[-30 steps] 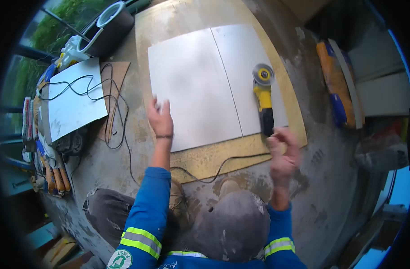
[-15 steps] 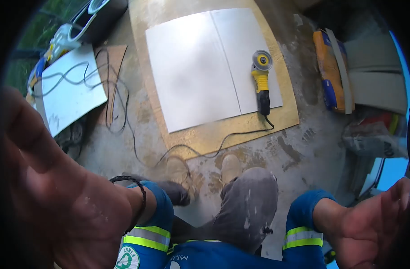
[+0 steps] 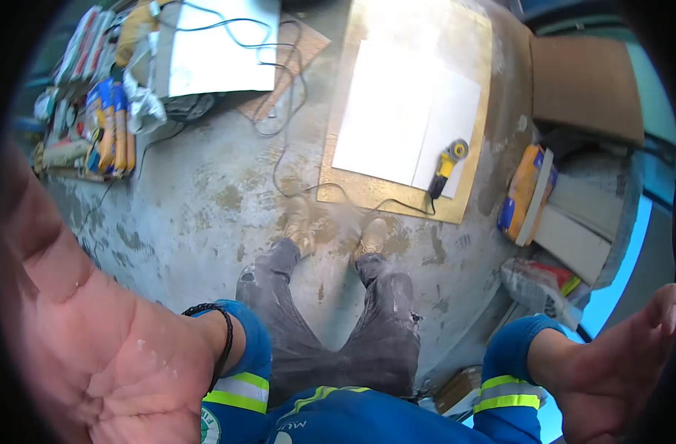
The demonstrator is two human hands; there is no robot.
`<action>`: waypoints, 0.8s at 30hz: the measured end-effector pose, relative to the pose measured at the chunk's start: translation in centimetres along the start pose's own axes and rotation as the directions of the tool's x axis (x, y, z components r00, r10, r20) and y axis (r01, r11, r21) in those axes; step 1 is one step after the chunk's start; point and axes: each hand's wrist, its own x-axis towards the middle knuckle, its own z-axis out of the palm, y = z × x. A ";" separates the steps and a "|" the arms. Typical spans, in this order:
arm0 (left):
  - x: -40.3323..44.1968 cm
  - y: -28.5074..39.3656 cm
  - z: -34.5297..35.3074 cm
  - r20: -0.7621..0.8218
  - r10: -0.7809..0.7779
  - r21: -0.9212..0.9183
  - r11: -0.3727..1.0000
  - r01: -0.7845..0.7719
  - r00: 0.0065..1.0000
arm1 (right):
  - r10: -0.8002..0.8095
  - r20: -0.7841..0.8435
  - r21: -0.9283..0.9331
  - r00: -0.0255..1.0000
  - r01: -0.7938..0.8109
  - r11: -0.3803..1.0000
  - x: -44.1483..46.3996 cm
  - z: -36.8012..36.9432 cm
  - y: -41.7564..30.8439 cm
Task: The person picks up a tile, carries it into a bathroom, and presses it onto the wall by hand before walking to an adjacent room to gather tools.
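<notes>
Close to the camera on the left, my left hand [image 3: 105,333] is raised with its palm toward me. Its palm is flat and the visible fingers are stretched out, their ends lost in the dark edge. A braided black bracelet [image 3: 227,340] circles that wrist. My right hand [image 3: 612,370] is up at the right edge, open, with a digit pointing upward and the other fingers partly cut off. Nothing shows in either palm. Beyond both hands, a yellow and black angle grinder [image 3: 445,169] lies on a white panel [image 3: 386,111] with a straight dividing line.
Under the panel is a yellowish board [image 3: 397,196] on the dusty floor. A black cord [image 3: 279,159] runs from the grinder toward another white sheet [image 3: 220,55]. Orange and blue bags [image 3: 115,126] stand at left; another bag [image 3: 526,192] and a cardboard box [image 3: 586,85] are at right.
My view has shifted: the panel and grinder appear smaller, and more of the floor and left-side bags shows. Both hands stay raised near the camera. The grinder remains on the panel.
</notes>
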 end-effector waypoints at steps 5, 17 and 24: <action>1.8 10.7 -6.5 -0.160 0.147 0.079 0.988 -0.136 0.976 | 0.318 0.743 0.011 0.589 -0.486 0.874 1.9 15.9 -3.3; 0.5 34.1 -42.9 -0.465 0.060 0.723 0.601 0.339 0.883 | 0.201 0.905 0.067 0.374 -0.595 0.801 -20.3 59.4 -4.2; -15.3 38.8 -64.7 -0.837 -0.242 0.427 0.270 0.863 0.490 | 0.720 0.680 -0.436 -0.139 -0.866 0.246 -39.8 74.3 7.5</action>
